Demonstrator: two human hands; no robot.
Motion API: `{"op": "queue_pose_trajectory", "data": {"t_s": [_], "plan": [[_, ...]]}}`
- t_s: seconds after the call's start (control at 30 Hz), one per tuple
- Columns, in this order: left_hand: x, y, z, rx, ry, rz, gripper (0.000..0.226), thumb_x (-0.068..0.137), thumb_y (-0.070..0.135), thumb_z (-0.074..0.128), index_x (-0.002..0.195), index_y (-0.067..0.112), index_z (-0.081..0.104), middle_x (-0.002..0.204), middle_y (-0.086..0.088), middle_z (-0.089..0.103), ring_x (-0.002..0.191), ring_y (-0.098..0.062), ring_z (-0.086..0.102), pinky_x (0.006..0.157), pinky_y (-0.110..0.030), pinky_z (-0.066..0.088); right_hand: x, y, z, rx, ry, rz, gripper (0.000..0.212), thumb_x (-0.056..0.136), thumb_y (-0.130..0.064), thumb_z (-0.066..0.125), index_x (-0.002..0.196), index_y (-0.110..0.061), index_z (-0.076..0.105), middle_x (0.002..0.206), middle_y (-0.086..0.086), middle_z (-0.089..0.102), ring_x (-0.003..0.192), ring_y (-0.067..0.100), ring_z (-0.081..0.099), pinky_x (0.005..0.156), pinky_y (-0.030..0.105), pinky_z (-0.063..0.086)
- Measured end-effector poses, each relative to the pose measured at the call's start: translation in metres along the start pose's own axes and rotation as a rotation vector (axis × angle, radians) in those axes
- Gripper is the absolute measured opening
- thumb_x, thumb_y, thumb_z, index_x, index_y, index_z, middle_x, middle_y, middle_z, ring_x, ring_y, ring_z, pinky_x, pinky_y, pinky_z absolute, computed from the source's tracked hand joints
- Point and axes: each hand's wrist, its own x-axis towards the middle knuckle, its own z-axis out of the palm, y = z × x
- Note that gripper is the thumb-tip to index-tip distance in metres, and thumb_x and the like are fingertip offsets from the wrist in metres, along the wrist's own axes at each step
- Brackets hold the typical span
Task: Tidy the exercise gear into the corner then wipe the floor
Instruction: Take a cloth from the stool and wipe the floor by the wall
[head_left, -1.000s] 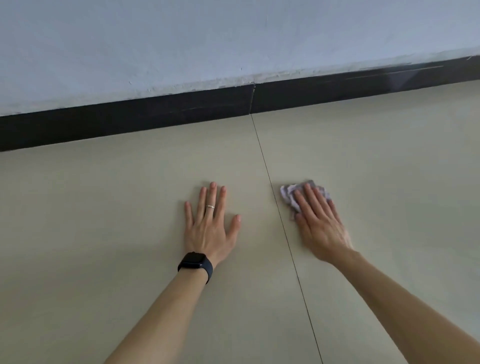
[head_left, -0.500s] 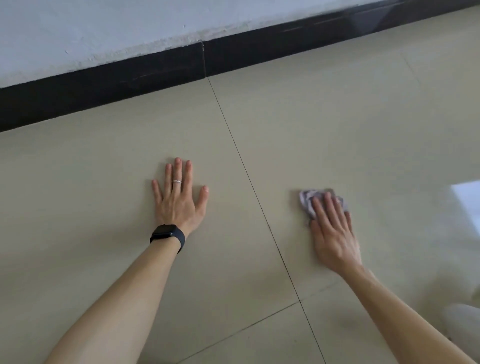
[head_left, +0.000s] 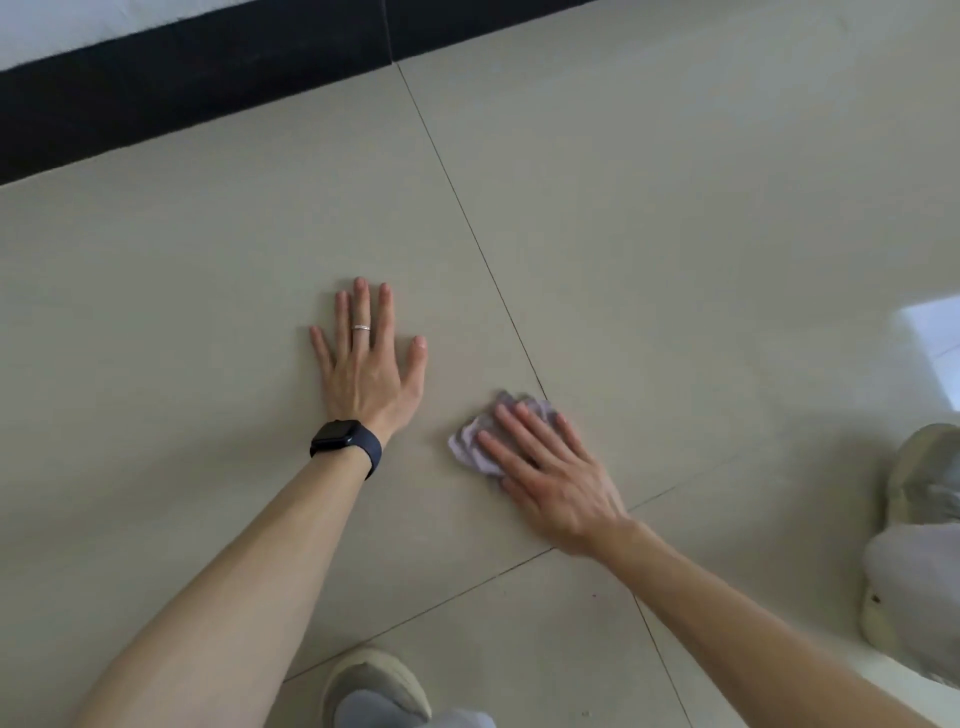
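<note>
On the floor (head_left: 675, 234), right grip (head_left: 550, 478) flat atop the cloth (head_left: 470, 447), left grip (head_left: 366, 374) flat, fingers (head_left: 361, 306) spread.

Beige tile floor (head_left: 675, 208), crumpled cloth (head_left: 469, 448) on it

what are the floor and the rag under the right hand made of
The floor looks like large glazed ceramic or porcelain tiles, beige, semi-gloss: thin grout lines cross it and a bright reflection shows at right. The rag is probably soft cloth, pale lilac, matte: it bunches in folds under the right hand.
</note>
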Motion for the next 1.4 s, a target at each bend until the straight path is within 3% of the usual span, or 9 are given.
{"op": "queue_pose_trajectory", "data": {"t_s": [0.17,0.23,0.3,0.4,0.47,0.8,1.2,1.27,1.4], "plan": [[0.012,-0.016,-0.02,-0.081,0.048,-0.005,0.066,0.097,0.047,0.027,0.158,0.024,0.017,0.166,0.0,0.007,0.152,-0.023,0.006,0.119,-0.055,0.006,0.097,0.073,-0.042,0.174,0.112,0.819,0.056,0.105,-0.043,0.022,0.158,-0.037,0.003,0.167,-0.004,-0.01,0.152,0.014,-0.014,0.123,0.049,-0.003],[0.028,-0.029,-0.029,-0.034,0.037,-0.031,0.067,0.097,0.049,0.023,0.158,0.024,0.014,0.166,0.0,0.005,0.153,-0.023,0.003,0.12,-0.056,0.006,0.126,0.059,-0.045,0.237,0.113,0.927,0.059,0.104,-0.042,0.021,0.158,-0.035,-0.002,0.166,-0.001,-0.015,0.151,0.014,-0.019,0.122,0.05,-0.008],[0.046,-0.044,-0.039,0.0,0.029,-0.065,0.065,0.099,0.05,0.023,0.158,0.025,0.01,0.166,0.0,0.002,0.153,-0.022,0.0,0.12,-0.056,0.005,0.138,0.029,-0.037,0.163,0.082,0.709,0.058,0.103,-0.045,0.018,0.158,-0.035,0.0,0.165,-0.002,-0.016,0.15,0.013,-0.02,0.122,0.049,-0.007],[0.068,-0.061,-0.049,0.02,0.035,-0.089,0.065,0.101,0.052,0.025,0.158,0.028,0.004,0.166,0.002,-0.003,0.153,-0.02,-0.004,0.121,-0.054,0.001,0.146,0.009,-0.029,-0.048,-0.046,0.133,0.056,0.104,-0.046,0.014,0.158,-0.035,0.008,0.166,-0.005,-0.006,0.152,0.013,-0.012,0.123,0.046,0.0],[0.082,-0.072,-0.054,0.036,0.053,-0.113,0.067,0.1,0.055,0.023,0.158,0.03,0.001,0.166,0.003,-0.005,0.153,-0.02,-0.006,0.121,-0.054,-0.001,0.172,0.022,-0.036,-0.105,-0.062,-0.011,0.054,0.105,-0.044,0.015,0.158,-0.035,0.01,0.167,-0.005,0.0,0.153,0.014,-0.007,0.124,0.045,0.004],[0.101,-0.103,-0.048,0.088,0.12,-0.201,0.073,0.093,0.07,0.011,0.156,0.037,-0.007,0.165,0.006,-0.012,0.153,-0.017,-0.006,0.121,-0.054,0.001,0.31,0.07,-0.07,0.071,0.076,0.683,0.058,0.103,-0.046,0.014,0.157,-0.035,-0.006,0.165,-0.004,-0.017,0.15,0.012,-0.019,0.122,0.045,-0.01],[0.103,-0.102,-0.054,0.071,0.082,-0.217,0.076,0.092,0.068,0.024,0.157,0.037,0.001,0.166,0.006,-0.007,0.153,-0.018,-0.002,0.121,-0.056,0.006,0.366,0.07,-0.086,0.083,0.066,0.779,0.059,0.104,-0.044,0.017,0.157,-0.033,-0.005,0.165,0.002,-0.017,0.151,0.018,-0.018,0.121,0.052,-0.008],[0.104,-0.101,-0.054,0.074,0.076,-0.221,0.076,0.092,0.068,0.023,0.157,0.037,0.0,0.166,0.006,-0.008,0.153,-0.018,-0.003,0.121,-0.056,0.005,0.371,0.043,-0.077,0.037,0.063,0.615,0.059,0.105,-0.043,0.02,0.158,-0.03,-0.001,0.166,0.004,-0.013,0.152,0.021,-0.015,0.122,0.051,-0.006],[0.105,-0.101,-0.056,0.08,0.06,-0.225,0.077,0.091,0.069,0.021,0.157,0.037,-0.003,0.165,0.006,-0.011,0.153,-0.017,-0.005,0.121,-0.055,0.003,0.37,0.014,-0.063,-0.145,-0.077,-0.106,0.055,0.106,-0.045,0.015,0.158,-0.034,0.005,0.167,-0.004,-0.003,0.153,0.015,-0.009,0.123,0.049,0.002]]}}
